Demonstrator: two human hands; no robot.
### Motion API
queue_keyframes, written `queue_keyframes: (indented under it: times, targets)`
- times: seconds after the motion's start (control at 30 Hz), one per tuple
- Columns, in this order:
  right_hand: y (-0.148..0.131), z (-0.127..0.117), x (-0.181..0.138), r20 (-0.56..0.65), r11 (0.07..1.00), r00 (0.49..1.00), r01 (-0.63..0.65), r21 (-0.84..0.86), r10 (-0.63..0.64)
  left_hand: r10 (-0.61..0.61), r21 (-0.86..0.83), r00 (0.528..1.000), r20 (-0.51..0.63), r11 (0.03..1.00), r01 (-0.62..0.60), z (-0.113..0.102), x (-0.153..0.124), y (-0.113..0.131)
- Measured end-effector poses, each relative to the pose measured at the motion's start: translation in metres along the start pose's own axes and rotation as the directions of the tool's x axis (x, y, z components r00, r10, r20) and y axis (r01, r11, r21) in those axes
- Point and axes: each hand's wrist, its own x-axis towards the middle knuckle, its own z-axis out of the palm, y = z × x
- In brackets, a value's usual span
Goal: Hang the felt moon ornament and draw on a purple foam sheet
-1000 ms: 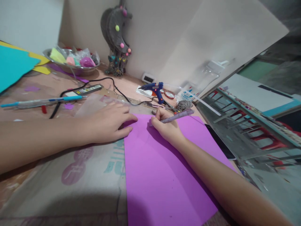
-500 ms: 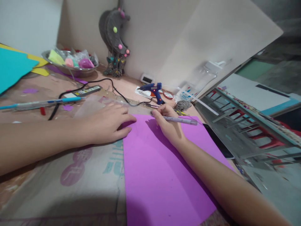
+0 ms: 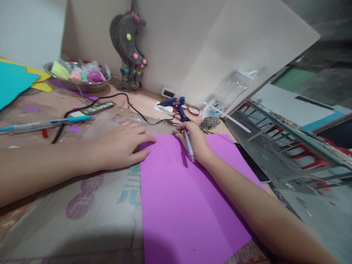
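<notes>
A purple sheet [image 3: 176, 198] of paper or foam lies partly over a printed cardboard piece [image 3: 110, 212]. My left hand [image 3: 126, 143] rests flat at the sheet's upper left corner, fingers apart, thumb and forefinger touching its edge. Near the sheet's far edge, my right hand [image 3: 194, 141] is closed around a slim pen [image 3: 189, 146]. The pen's rear end points down toward me over the purple surface, and its tip is hidden by the fingers.
Beyond the hands stand a blue glue gun [image 3: 176, 105] with a black cable [image 3: 128, 101], a ball of grey yarn [image 3: 210, 122] and a metal bowl [image 3: 90, 86] of clay packets. A blue pen [image 3: 49, 124] lies left; a dark tablet-like object [image 3: 251, 161] lies right.
The pen in my right hand has swung from pointing right to pointing down toward me. My left hand keeps its place on the sheet. The view has shifted slightly.
</notes>
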Motion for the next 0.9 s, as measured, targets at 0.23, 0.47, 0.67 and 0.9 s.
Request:
queue_keyframes:
  times: [0.23,0.47,0.67,0.9]
  targets:
    - [-0.038,-0.037,-0.006,0.442,0.942,0.897,-0.129,0.31,-0.023,0.01,0.007,1.0,-0.011,1.0,-0.01,0.0,0.0,0.001]
    - [-0.029,-0.024,-0.01,0.464,0.957,0.883,-0.064,0.282,-0.078,0.003,0.027,1.0,0.003,1.0,-0.003,-0.003,0.0,0.002]
    - [-0.027,-0.017,-0.009,0.323,0.97,0.942,0.014,0.242,-0.095,-0.004,0.04,1.0,0.017,0.999,0.003,-0.006,0.001,0.004]
    - [-0.031,-0.027,-0.002,0.46,0.956,0.879,-0.016,0.294,-0.127,0.0,0.065,1.0,0.012,0.998,-0.001,-0.004,0.001,0.004]
